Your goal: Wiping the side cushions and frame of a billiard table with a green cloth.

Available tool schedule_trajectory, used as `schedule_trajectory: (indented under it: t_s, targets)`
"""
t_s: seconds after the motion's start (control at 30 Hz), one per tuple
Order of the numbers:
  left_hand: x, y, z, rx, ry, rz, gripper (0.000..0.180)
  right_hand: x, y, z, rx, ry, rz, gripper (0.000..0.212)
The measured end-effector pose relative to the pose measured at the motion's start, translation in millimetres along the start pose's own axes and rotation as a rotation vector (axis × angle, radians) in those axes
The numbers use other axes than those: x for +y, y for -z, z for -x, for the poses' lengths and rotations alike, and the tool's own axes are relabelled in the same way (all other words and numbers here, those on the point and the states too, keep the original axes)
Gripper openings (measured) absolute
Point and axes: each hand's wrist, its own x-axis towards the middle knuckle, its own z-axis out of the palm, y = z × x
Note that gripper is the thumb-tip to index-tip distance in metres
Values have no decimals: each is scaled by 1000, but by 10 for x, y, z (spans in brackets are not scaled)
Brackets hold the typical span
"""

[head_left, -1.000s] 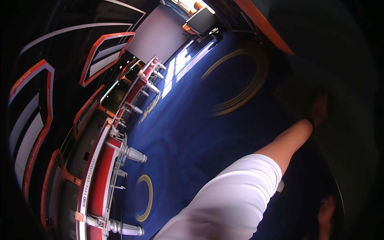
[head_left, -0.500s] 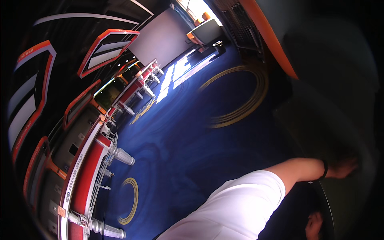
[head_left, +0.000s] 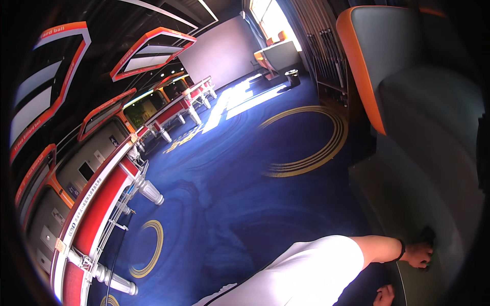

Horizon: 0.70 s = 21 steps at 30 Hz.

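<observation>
My left arm in a white sleeve (head_left: 311,270) reaches across to the right. At its end my left hand (head_left: 417,255), with a dark band at the wrist, is closed around a small black object (head_left: 427,236), whose kind is too dark to tell. That hand is low against a grey seat (head_left: 434,137) with an orange edge, over a dull olive-grey surface (head_left: 375,178). My right hand (head_left: 385,295) shows only in part at the lower edge, beside the rim of that surface. Its fingers look curled, and whatever they may hold is hidden.
Red and white billiard tables (head_left: 97,204) line the left side, under orange-framed hanging lamps (head_left: 153,53). Blue carpet (head_left: 229,204) with gold rings covers the floor. A cue rack (head_left: 329,61) stands behind the seat; a black bin (head_left: 292,77) is farther back, near a sunlit window (head_left: 273,20).
The view has shifted and brightened, so the seat shows more plainly. My left hand now appears lower and farther left, with the black object visible in it. My right hand also appears lower.
</observation>
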Motion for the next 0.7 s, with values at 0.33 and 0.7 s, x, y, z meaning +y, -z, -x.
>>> schedule_trajectory:
  t_s: [0.33, 0.7]
  targets:
    - [386, 40, 21, -138, 190, -187, 57, 51, 108, 217, 11, -72, 16, 17]
    - [578, -198, 144, -284, 173, -38, 57, -7, 148, 148, 33, -36, 50, 16]
